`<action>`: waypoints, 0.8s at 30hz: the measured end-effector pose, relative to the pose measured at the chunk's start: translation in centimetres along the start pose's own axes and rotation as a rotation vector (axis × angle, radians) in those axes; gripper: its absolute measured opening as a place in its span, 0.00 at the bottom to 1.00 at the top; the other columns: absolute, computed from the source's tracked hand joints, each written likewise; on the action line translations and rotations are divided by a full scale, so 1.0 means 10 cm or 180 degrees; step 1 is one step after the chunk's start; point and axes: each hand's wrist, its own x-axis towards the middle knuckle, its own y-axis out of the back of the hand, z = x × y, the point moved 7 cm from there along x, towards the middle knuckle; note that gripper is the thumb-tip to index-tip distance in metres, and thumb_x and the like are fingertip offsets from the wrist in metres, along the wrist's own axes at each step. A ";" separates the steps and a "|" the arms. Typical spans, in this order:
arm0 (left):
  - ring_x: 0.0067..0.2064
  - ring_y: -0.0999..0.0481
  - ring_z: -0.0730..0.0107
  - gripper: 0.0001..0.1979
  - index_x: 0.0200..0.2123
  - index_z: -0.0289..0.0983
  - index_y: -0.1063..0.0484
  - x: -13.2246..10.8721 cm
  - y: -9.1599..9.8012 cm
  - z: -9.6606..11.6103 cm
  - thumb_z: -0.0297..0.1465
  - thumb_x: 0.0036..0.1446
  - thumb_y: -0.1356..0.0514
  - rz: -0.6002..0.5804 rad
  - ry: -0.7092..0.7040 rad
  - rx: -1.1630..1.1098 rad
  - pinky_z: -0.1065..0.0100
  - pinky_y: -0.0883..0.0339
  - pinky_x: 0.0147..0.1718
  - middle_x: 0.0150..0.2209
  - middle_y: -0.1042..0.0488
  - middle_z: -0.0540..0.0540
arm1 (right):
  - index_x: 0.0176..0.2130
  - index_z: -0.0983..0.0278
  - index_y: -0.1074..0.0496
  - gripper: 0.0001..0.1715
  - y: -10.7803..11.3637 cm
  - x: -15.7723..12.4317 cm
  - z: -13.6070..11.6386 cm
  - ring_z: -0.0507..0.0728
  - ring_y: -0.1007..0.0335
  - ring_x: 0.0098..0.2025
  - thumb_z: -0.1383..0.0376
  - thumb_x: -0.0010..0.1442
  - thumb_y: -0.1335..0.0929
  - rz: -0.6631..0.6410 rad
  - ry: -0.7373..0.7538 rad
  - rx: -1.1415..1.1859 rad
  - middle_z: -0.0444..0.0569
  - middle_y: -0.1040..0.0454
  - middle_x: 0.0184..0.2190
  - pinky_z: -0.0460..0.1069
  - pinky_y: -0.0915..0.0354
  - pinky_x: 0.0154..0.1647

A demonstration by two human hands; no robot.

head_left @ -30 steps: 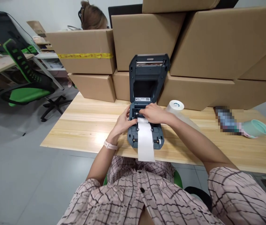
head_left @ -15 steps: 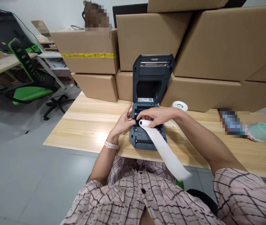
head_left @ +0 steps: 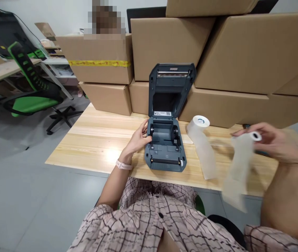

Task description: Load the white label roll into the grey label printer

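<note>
A dark grey label printer (head_left: 164,151) stands on the wooden table with its lid (head_left: 172,89) raised. Its roll compartment is bare between two black holders. My left hand (head_left: 137,139) grips the printer's left side, thumb over the rim and fingers along the outside. Off to the right, my right hand (head_left: 272,141) is closed on a small white paper roll (head_left: 239,157), whose loose strip hangs down past the table's front edge, blurred by motion. Between the printer and that hand, a thicker roll of white labels (head_left: 200,121) stands on the table with its strip trailing toward me.
Cardboard boxes (head_left: 172,43) are stacked along the back of the wooden table (head_left: 85,143). Behind them a person's head (head_left: 106,19) shows. A green and black office chair (head_left: 34,101) stands on the floor at left, near another desk.
My right hand has lifted the small paper roll out of the printer and carried it far to the right. My left hand remains at the printer's left side.
</note>
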 end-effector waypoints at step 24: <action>0.67 0.31 0.50 0.54 0.76 0.35 0.57 0.01 -0.01 -0.06 0.29 0.48 0.36 -0.0140 -0.0039 -0.0070 0.53 0.33 0.63 0.71 0.38 0.31 | 0.50 0.59 0.24 0.41 -1.57 0.78 0.20 0.62 0.26 0.53 0.60 0.35 0.17 -0.1784 -0.0966 0.0931 0.54 0.22 0.53 0.55 0.32 0.58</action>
